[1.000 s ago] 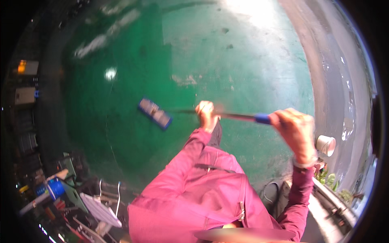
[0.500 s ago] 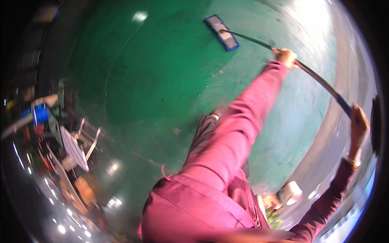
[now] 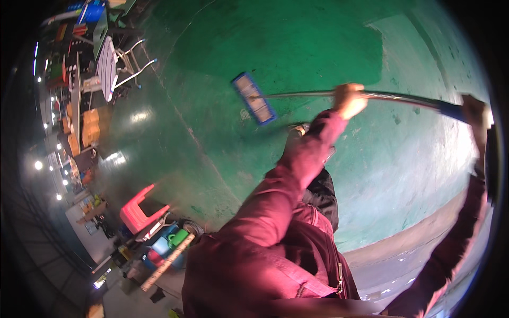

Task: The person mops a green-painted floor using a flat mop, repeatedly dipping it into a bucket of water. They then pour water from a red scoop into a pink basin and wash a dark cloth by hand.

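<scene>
Gripping the mop [image 3: 313, 94] midway along its pole [image 3: 389, 96] in the left hand [image 3: 350, 100], closed around it. Holding the blue grip [image 3: 452, 109] in the right hand [image 3: 475, 111], closed too, farther right. Pointing the mop head [image 3: 254, 98] out left of both hands, over the green floor [image 3: 297, 42]. Showing a shoe [image 3: 302, 129] below the left hand.

Apparently a workshop; broad green floor [image 3: 286, 32], metal-legged table [image 3: 107, 69], red stool [image 3: 133, 214], blue container [image 3: 93, 12]

mop head [image 3: 257, 107] blue/grey; grn flr [image 3: 196, 159]; maroon jkt [image 3: 265, 206]
</scene>
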Motion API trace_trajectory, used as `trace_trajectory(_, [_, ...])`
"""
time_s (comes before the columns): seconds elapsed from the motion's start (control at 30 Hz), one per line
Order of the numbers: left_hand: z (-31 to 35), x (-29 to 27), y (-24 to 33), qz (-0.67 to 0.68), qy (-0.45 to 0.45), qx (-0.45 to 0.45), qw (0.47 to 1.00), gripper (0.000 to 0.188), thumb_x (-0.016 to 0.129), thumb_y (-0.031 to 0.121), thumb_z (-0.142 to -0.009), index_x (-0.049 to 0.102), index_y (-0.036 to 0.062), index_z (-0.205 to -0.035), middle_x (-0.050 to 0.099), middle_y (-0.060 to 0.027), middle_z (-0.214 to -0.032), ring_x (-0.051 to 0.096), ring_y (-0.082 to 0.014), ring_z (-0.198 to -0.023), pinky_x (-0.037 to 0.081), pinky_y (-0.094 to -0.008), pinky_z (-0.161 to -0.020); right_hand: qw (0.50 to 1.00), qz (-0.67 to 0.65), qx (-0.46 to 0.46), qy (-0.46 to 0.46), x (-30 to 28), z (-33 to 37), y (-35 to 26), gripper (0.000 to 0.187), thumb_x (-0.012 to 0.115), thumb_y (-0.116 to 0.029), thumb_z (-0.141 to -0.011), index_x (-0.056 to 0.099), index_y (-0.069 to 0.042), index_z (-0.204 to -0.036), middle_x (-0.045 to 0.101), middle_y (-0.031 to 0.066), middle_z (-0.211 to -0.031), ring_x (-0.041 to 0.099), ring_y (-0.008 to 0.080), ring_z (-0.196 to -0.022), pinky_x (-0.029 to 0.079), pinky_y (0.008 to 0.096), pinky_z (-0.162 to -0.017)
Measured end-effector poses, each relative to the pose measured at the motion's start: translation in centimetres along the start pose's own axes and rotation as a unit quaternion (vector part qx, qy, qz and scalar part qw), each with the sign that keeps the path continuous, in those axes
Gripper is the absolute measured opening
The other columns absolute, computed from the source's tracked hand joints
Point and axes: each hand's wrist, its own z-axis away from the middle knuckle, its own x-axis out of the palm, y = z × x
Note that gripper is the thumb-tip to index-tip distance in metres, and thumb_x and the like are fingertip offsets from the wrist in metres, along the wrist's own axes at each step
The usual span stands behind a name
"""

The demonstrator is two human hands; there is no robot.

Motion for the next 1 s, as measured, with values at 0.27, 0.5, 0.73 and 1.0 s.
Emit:
trace_trajectory(0.27, [24.9, -13.9, -24.0, -0.313, 0.009, -0.264, 0.912, 0.012, 0.062, 0.019, -0.061, 0.056, 0.0083, -0.064, 0.057, -0.0098, -0.087, 0.052, -0.0296, -0.094, 0.039, -0.0402, -0.083, 0.995, -0.056, -0.074, -0.034, 26.6, 9.0, -23.8, 0.027, 0.061, -0.025, -0.082, 0.05, -0.011, -0.061, 0.053, 0.0086, -0.05, 0.055, 0.0252, -0.043, 0.043, 0.0365, -0.041])
trace_trajectory(0.5, [21.2, -6.3, -18.1, -0.097, 0.218, 0.015, 0.971, 0.02, 0.066, 0.008, -0.056, 0.046, 0.0101, -0.058, 0.059, -0.0079, -0.081, 0.055, -0.0285, -0.082, 0.043, -0.0402, -0.071, 0.996, -0.05, -0.058, 0.038, 18.9, 12.6, -17.5, 0.012, 0.054, -0.009, -0.083, 0.066, -0.01, -0.08, 0.06, 0.0088, -0.067, 0.058, 0.0246, -0.054, 0.045, 0.032, -0.048])
trace_trajectory(0.73, [13.4, 3.3, 4.7, 0.196, 0.187, 0.001, 0.963, 0.013, 0.06, 0.006, -0.059, 0.052, 0.0052, -0.07, 0.051, -0.0103, -0.098, 0.042, -0.0306, -0.102, 0.032, -0.0437, -0.088, 0.972, 0.127, 0.155, 0.122, 1.7, 25.6, -11.6, 0.025, 0.049, -0.011, -0.091, 0.061, 0.004, -0.106, 0.065, 0.0154, -0.081, 0.061, 0.0205, -0.069, 0.048, 0.0308, -0.063])
trace_trajectory(1.0, [-1.8, 3.1, -1.0, 0.028, -0.172, 0.137, 0.975, 0.011, 0.066, 0.023, -0.061, 0.061, 0.0142, -0.067, 0.057, -0.0005, -0.07, 0.054, -0.0218, -0.079, 0.044, -0.0386, -0.058, 0.934, 0.28, 0.203, 0.084, -1.5, 23.8, -4.3, 0.026, 0.05, -0.013, -0.091, 0.06, 0.002, -0.11, 0.065, 0.0152, -0.089, 0.062, 0.0214, -0.08, 0.048, 0.0304, -0.071])
